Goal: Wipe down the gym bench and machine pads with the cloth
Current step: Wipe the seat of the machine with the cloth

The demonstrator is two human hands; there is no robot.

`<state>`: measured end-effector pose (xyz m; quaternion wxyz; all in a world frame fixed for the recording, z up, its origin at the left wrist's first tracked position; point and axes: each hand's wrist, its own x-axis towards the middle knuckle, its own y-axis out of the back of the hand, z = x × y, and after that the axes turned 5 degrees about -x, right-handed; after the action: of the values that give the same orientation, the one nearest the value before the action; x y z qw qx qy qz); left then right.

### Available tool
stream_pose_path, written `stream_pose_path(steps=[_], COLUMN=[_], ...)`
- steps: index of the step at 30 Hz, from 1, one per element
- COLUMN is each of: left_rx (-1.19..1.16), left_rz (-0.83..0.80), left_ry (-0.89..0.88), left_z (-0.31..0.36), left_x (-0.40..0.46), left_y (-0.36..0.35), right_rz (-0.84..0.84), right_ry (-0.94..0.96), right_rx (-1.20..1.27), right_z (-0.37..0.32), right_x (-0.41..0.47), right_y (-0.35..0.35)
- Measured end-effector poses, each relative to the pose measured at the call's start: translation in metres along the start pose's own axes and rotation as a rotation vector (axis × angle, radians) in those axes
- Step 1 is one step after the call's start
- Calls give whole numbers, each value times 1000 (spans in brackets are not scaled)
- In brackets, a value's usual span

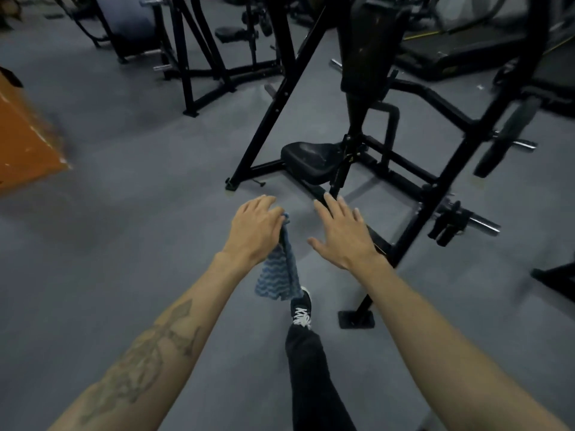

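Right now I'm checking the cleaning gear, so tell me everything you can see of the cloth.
The cloth is blue with paler wavy stripes and looks like soft, textured fabric. The left hand grips its bunched top end, and the rest hangs down loose and crumpled in the air, above the grey floor. Nothing else touches it; the right hand is beside it, apart.

Two hands are reaching forward over the floor (109, 188). The left hand (253, 227) is holding a cloth (278, 275) hanging below it, just left of the right hand (343, 233). Ahead of the hands, a seat pad (311, 158) is sitting low in a machine frame (273, 113), with a back pad (370, 42) upright behind it.
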<state>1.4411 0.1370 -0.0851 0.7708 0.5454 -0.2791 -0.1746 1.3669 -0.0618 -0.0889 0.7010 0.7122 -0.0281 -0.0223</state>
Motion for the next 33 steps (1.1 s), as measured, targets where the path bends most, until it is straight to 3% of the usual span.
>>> stream_pose_path(steps=[3,7,15,19,21,24,28,33], left_rx=[-30,-144,-267,-315,-335,-320,-221,-290], left_rz=[-84,-119,-8,-62,2,103,143,272], left_ry=[40,68,-281,-305,-255,-175,-235,-292], left_z=[-44,-100,-151,-179,-207,-252,-296,-300], left_x=[103,245,418,457,472,500,530,540], left_y=[-62,-129,-253,-323,-360,-414,-467,-495], right_rz=[-64,-89,85,145,186,294,429,441], right_ry=[1,-60,-217,-279,-284,-179,4,12], right_rx=[-13,165,495,476,437,367,262,183], right_z=[32,78,140,154,160,172,186,187], right_x=[111,256,448,501,520,542,556,557], right_y=[-60,-118,-231,-286,-313,-348,-372,-373])
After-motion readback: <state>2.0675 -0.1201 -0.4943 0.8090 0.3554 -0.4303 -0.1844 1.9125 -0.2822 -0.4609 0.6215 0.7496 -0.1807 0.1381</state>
